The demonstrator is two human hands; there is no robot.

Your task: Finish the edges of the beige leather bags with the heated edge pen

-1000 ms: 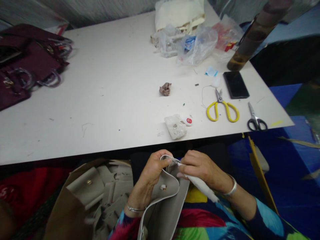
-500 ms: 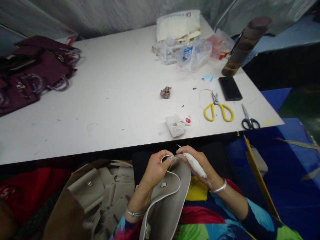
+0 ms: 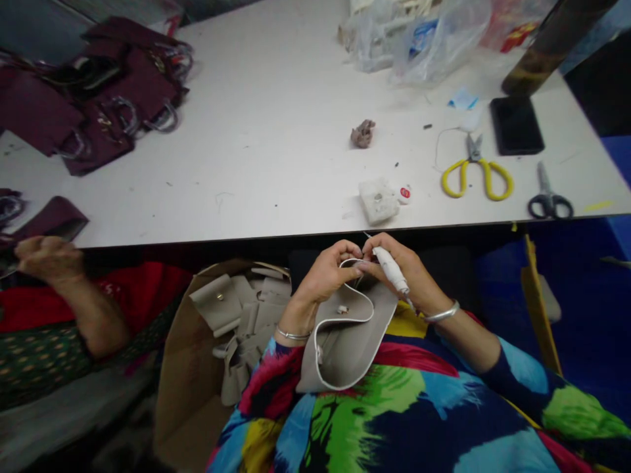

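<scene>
A beige bag body (image 3: pixel 352 348) with a pale edge and a small metal fitting inside hangs over my lap. My left hand (image 3: pixel 325 276) pinches its upper rim between thumb and fingers. An awl (image 3: pixel 391 269), its handle wrapped in white and its thin metal tip pointing up and away, lies in my right hand (image 3: pixel 411 272). The right fingertips meet the left ones at the bag's rim, and what lies between them is too small to make out. Just beyond my hands, a whitish block (image 3: pixel 378 200) rests near the table edge.
Yellow-handled scissors (image 3: pixel 476 172), black scissors (image 3: pixel 549 197) and a phone (image 3: pixel 516 126) lie on the white table (image 3: pixel 276 131). Maroon bags (image 3: pixel 118 98) are piled at left. A carton (image 3: pixel 182 368) of beige pieces stands beside me. A co-worker's hand (image 3: pixel 52 263) is at far left.
The view has shifted down and left, so the table sits higher and a co-worker's arm shows. Both hands keep their holds and are now closer together at the bag's rim.
</scene>
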